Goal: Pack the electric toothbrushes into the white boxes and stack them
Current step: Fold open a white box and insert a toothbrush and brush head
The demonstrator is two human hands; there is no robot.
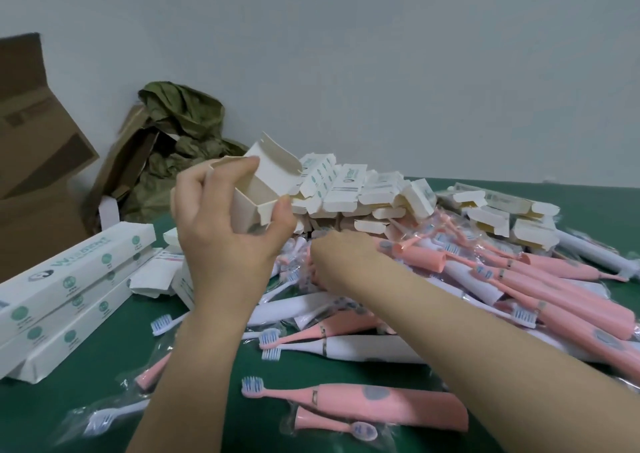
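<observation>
My left hand [225, 230] grips an open white box [258, 189] by its mouth, flaps up, held above the table. My right hand [341, 262] reaches into the heap of bagged toothbrushes [519, 279] below the box; its fingers are hidden among the plastic bags. Pink and white electric toothbrushes lie all over the green table [207, 418]; one pink toothbrush [363, 400] lies nearest to me. A pile of empty white boxes [381, 192] with open flaps stands behind the hands. Closed packed boxes [69, 296] are stacked at the left.
Brown cardboard cartons [34, 161] stand at the far left. An olive-green crumpled bag [180, 140] sits in a torn carton against the wall. Loose brush heads in plastic lie near the front edge.
</observation>
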